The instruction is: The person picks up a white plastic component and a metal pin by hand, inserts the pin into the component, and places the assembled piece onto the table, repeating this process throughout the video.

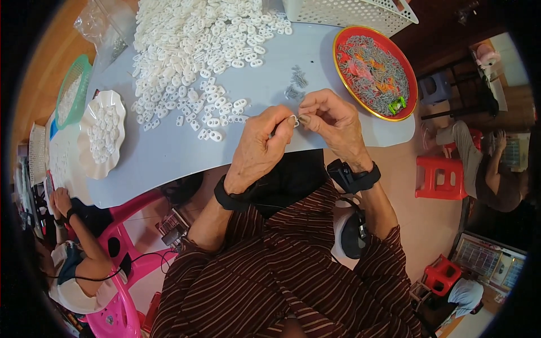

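Over the near edge of the blue-grey table, my left hand [262,143] pinches a small white plastic piece [296,120] between thumb and forefinger. My right hand [336,125] is closed too, its thumb and fingertips pressed together right beside that piece; whatever they grip is too small to make out. Just beyond my fingers lies a small cluster of short grey pieces [295,83]. To the left spreads a big heap of white two-holed plastic pieces [197,50], with loose ones [211,135] reaching toward my left hand.
A red, gold-rimmed dish [413,93] holds many short grey pieces and some bright wrappers. Behind it stands a white perforated basket [360,17]. At left are a scalloped white dish [84,132], a green basket [63,101] and a clear bag [104,28]. Other people sit at both sides.
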`<action>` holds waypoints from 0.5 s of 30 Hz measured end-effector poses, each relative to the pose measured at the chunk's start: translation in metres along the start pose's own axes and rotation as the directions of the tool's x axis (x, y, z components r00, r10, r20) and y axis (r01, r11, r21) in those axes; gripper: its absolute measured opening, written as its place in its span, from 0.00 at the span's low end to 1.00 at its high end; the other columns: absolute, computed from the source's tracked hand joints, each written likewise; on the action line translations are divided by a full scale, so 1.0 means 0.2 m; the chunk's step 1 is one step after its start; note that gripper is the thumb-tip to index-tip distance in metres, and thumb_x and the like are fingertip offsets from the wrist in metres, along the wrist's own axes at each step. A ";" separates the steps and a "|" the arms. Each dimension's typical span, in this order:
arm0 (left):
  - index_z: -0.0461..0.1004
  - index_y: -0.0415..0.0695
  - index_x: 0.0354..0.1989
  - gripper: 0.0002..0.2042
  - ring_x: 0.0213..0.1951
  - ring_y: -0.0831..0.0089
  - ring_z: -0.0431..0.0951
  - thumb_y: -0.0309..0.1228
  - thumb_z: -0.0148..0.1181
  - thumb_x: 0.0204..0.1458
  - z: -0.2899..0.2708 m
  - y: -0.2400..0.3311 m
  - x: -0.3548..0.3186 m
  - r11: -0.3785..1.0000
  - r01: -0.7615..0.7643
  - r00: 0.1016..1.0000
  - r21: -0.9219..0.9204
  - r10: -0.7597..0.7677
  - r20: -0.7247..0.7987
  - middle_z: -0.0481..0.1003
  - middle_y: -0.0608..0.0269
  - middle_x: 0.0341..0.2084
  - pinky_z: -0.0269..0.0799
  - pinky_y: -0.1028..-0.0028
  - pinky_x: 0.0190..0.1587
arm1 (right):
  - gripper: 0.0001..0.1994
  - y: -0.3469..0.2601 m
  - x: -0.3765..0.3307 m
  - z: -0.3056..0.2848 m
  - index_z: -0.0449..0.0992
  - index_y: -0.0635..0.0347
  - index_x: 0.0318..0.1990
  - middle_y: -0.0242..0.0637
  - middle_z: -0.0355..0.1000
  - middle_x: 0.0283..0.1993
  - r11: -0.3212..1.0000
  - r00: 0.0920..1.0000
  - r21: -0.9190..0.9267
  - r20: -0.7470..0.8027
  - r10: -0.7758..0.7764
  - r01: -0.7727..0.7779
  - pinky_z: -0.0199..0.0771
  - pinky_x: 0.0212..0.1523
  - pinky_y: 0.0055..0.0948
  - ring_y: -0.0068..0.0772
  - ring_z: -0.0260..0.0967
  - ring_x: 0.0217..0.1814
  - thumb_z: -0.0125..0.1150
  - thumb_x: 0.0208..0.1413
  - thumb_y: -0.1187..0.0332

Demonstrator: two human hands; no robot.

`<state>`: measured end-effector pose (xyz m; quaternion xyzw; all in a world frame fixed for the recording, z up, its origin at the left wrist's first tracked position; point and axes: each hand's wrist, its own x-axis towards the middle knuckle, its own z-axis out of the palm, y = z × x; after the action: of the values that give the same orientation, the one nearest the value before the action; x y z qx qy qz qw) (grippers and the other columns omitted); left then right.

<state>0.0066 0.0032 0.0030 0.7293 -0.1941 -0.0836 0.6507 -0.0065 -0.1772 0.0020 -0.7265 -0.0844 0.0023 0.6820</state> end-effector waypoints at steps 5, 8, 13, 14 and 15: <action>0.69 0.36 0.32 0.05 0.20 0.76 0.64 0.25 0.51 0.55 0.00 -0.02 0.01 0.994 -0.072 0.997 0.084 0.070 0.027 0.66 0.60 0.17 0.61 0.74 0.23 | 0.10 0.01 0.00 0.00 0.72 0.64 0.42 0.30 0.73 0.34 0.999 0.999 0.001 0.012 -0.034 0.034 0.70 0.36 0.17 0.16 0.68 0.34 0.63 0.54 0.74; 0.69 0.36 0.32 0.04 0.19 0.74 0.65 0.25 0.50 0.55 0.01 -0.04 0.00 0.992 -0.117 0.993 0.048 0.118 -0.016 0.66 0.60 0.17 0.61 0.73 0.23 | 0.09 -0.03 0.00 0.01 0.73 0.65 0.42 0.30 0.73 0.33 1.000 1.000 0.013 0.021 -0.009 0.009 0.69 0.35 0.17 0.16 0.68 0.32 0.62 0.55 0.74; 0.69 0.36 0.32 0.05 0.19 0.74 0.65 0.25 0.51 0.55 -0.01 -0.02 -0.01 0.999 -0.038 0.999 -0.023 0.038 0.024 0.66 0.60 0.17 0.61 0.74 0.23 | 0.07 -0.02 -0.01 0.01 0.75 0.67 0.39 0.32 0.74 0.31 0.999 1.000 -0.040 0.007 -0.010 0.011 0.67 0.31 0.16 0.16 0.66 0.28 0.61 0.56 0.73; 0.69 0.36 0.32 0.05 0.19 0.74 0.65 0.26 0.51 0.55 0.00 -0.02 -0.01 0.999 -0.038 0.999 -0.030 0.039 0.029 0.66 0.60 0.17 0.61 0.74 0.23 | 0.06 -0.04 -0.01 0.02 0.75 0.67 0.38 0.32 0.74 0.30 0.999 1.000 -0.038 0.016 -0.010 0.011 0.66 0.30 0.16 0.15 0.65 0.28 0.60 0.56 0.73; 0.69 0.36 0.32 0.05 0.19 0.74 0.65 0.26 0.51 0.55 -0.01 -0.02 -0.01 0.999 -0.038 0.999 -0.031 0.039 0.028 0.66 0.60 0.17 0.61 0.74 0.23 | 0.06 -0.04 -0.01 0.02 0.75 0.67 0.36 0.31 0.73 0.29 0.999 1.000 -0.037 0.026 -0.009 0.010 0.64 0.28 0.16 0.15 0.64 0.27 0.60 0.57 0.73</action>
<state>0.0059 0.0060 -0.0011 0.7141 -0.2163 -0.0845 0.6604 -0.0091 -0.1729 0.0104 -0.7384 -0.0968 0.0067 0.6673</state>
